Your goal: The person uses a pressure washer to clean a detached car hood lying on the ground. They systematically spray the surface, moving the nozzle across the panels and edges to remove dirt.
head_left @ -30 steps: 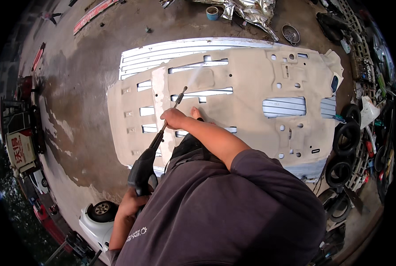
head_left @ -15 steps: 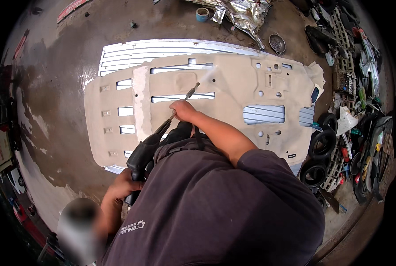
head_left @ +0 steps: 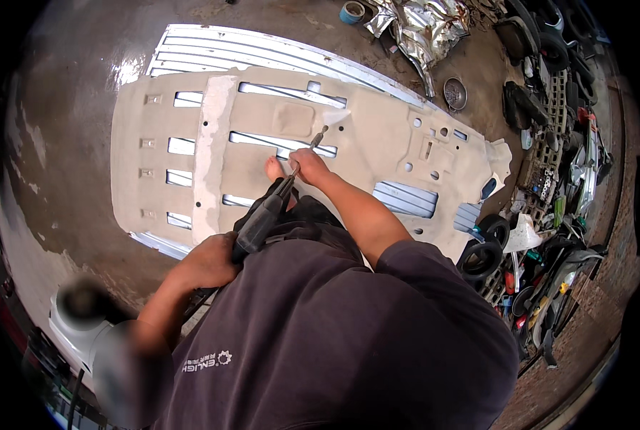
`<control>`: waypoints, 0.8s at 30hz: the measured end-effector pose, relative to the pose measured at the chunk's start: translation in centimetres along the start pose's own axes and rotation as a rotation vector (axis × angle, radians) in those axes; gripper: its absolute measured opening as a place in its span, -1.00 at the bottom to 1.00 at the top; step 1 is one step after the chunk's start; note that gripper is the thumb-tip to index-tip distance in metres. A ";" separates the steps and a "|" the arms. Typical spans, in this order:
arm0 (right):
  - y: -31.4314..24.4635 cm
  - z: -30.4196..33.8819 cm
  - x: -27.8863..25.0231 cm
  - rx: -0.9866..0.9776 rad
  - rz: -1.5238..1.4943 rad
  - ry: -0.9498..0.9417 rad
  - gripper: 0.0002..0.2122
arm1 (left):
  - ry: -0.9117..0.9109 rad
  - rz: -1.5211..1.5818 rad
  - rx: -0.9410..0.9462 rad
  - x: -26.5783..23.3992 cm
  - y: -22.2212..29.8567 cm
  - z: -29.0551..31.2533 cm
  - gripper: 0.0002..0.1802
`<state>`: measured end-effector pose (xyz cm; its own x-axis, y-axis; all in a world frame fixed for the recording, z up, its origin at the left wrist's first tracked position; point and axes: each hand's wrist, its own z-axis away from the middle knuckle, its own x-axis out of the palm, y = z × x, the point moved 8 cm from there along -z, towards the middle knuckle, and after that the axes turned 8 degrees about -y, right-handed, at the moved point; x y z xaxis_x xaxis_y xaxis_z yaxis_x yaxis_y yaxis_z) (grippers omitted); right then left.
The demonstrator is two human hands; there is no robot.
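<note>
A black pressure washer gun [head_left: 263,221] with a thin metal lance slants up and away from my waist. My left hand [head_left: 209,262] is wrapped round its rear grip, which the hand mostly hides. Farther forward, my right hand [head_left: 310,168] closes round the lance. A pale fan of spray [head_left: 337,116] leaves the nozzle [head_left: 325,129] over a beige moulded car floor carpet [head_left: 363,154]. The carpet has slots, round holes and a pale, wet-looking band [head_left: 212,115] across its left part. It lies spread out on ribbed, silvery-white panels [head_left: 220,47].
Wet concrete floor [head_left: 69,129] surrounds the carpet. Tyres [head_left: 482,259] and piled car parts [head_left: 542,251] line the right side. Beyond the far edge are crumpled foil [head_left: 435,32], a blue-sided tub [head_left: 351,12] and a metal bowl [head_left: 455,93]. My bare foot [head_left: 273,169] shows beside the lance.
The whole view has turned and shifted. My left hand has come forward with the gun's grip, the spray shows more distinctly, and a foot has come into sight.
</note>
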<state>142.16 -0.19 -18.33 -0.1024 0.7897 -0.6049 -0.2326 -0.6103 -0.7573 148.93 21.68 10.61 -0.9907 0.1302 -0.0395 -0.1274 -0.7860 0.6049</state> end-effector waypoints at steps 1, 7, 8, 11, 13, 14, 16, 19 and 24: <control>1.3 0.7 0.9 0.040 0.001 -0.058 -0.83 | -0.017 -0.030 0.012 -0.2 -0.1 -0.9 -0.51; 4.2 0.0 0.1 0.001 0.015 -0.060 -0.83 | -0.126 -0.046 -0.105 -2.2 1.9 -3.4 -0.50; 4.2 -0.5 -0.9 -0.001 -0.001 -0.015 -0.82 | -0.116 -0.045 -0.107 -2.4 2.5 -3.8 -0.49; 5.6 -1.8 -2.1 -0.005 -0.027 0.032 -0.80 | -0.107 -0.036 -0.132 -2.2 2.8 -5.7 -0.46; 6.6 -1.7 -2.3 0.005 -0.031 0.010 -0.80 | -0.123 -0.033 -0.167 -1.7 3.1 -7.1 -0.44; 6.8 -1.0 -2.4 0.008 0.043 0.023 -0.80 | -0.130 -0.029 -0.184 -1.4 3.2 -7.9 -0.44; 9.5 -0.6 -1.4 0.008 -0.010 -0.068 -0.80 | -0.141 -0.030 -0.182 -0.7 3.7 -9.6 -0.44; 13.1 -0.5 -1.0 -0.050 -0.036 -0.051 -0.83 | -0.116 -0.034 -0.186 0.0 4.9 -12.6 -0.43; 24.2 -1.0 1.7 -0.016 -0.337 0.011 -0.90 | -0.028 -0.055 -0.199 2.1 7.0 -19.5 -0.51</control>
<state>137.36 -13.66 -37.95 -0.0118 0.9466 -0.3222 -0.2368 -0.3157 -0.9188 144.98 4.69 -0.73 -0.9807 0.1906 -0.0444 -0.1908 -0.8809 0.4331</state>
